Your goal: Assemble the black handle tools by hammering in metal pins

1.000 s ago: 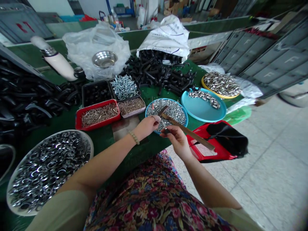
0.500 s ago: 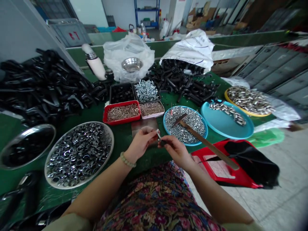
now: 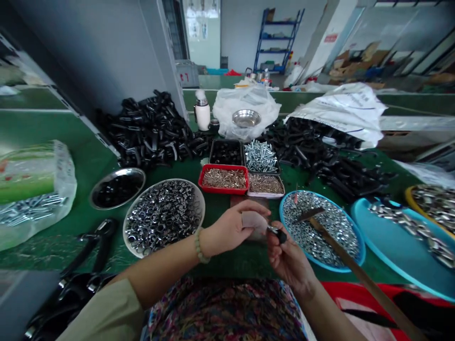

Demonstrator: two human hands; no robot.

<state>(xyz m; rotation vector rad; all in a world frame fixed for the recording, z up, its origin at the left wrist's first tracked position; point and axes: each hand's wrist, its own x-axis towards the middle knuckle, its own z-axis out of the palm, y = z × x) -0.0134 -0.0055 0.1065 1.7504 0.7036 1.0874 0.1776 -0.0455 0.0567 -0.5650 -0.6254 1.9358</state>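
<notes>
In the middle, my right hand [image 3: 289, 260] is closed around a small part with a rounded black end [image 3: 281, 236] and a silver end. Wrapped in a pale band on one finger, my left hand [image 3: 227, 229] has its fingers bent, their tips against the silver end of that part. What lies behind the left fingertips is hidden. Just beyond the hands is a flat metal plate [image 3: 236, 201] on the bench. Closest to my right hand stands a blue tray of small metal nuts [image 3: 320, 237]; a hammer [image 3: 341, 251] lies across it.
A pale tray of shiny metal clamps [image 3: 163, 213] and a bowl of black pieces [image 3: 117, 189] sit left. Ahead are a red tray of pins [image 3: 223, 179], a pink tray [image 3: 266, 184] and a box of bolts [image 3: 261, 156]. Black handles [image 3: 149, 128] are heaped behind; a blue tray [image 3: 398, 246] stands right.
My view has swung left, so the bench shifts right in the picture. The left hand has turned with its back uppermost, and the part in my right hand shows its black end toward me.
</notes>
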